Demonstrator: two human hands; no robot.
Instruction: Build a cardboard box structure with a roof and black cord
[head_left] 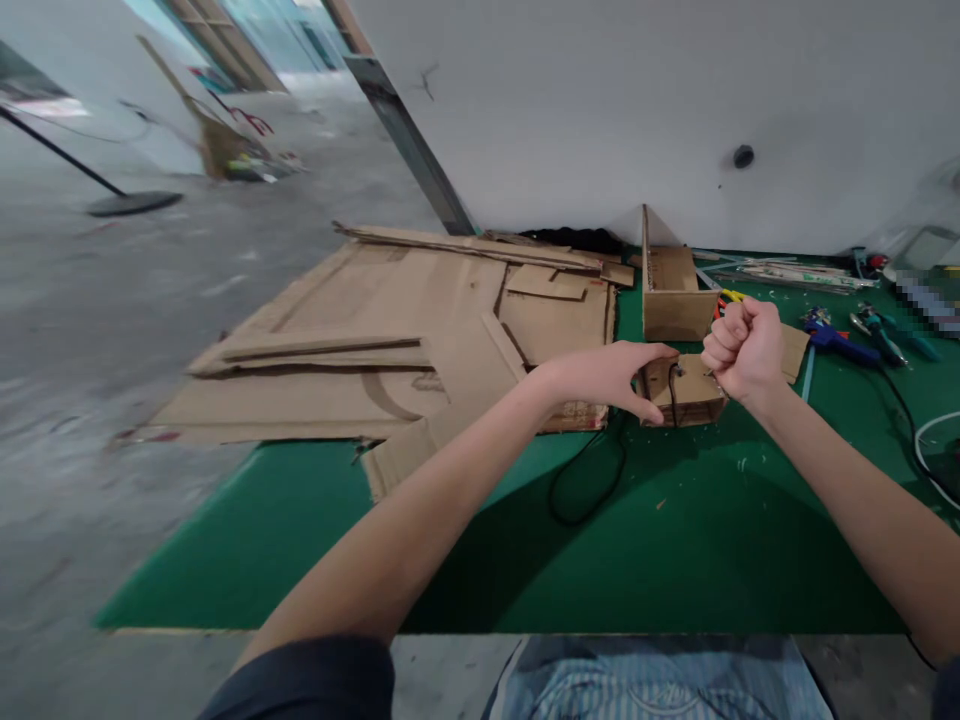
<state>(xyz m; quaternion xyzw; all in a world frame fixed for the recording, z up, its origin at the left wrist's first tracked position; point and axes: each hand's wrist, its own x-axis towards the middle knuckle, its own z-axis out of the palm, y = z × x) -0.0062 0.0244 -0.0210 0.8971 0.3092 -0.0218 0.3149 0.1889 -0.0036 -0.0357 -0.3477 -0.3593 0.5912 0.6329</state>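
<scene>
A small cardboard box (699, 408) lies on the green table in front of me, with a black cord (673, 400) running across its top and down its front. My left hand (611, 380) grips the box's left end, thumb at the front and fingers at the back. Over the box's right end is my right hand (744, 350), closed in a fist; whatever is inside it is hidden. Slack black cord forms a loop on the table left of the box. Just behind stands a larger open cardboard box (679, 316).
Flat cardboard sheets (390, 290) cover the table's left part and overhang its edge. To the right lie a blue glue gun (844, 345) with its cable, pliers (877, 332) and a pile of thin sticks (802, 274). A white wall (600, 110) rises behind the green table (225, 540).
</scene>
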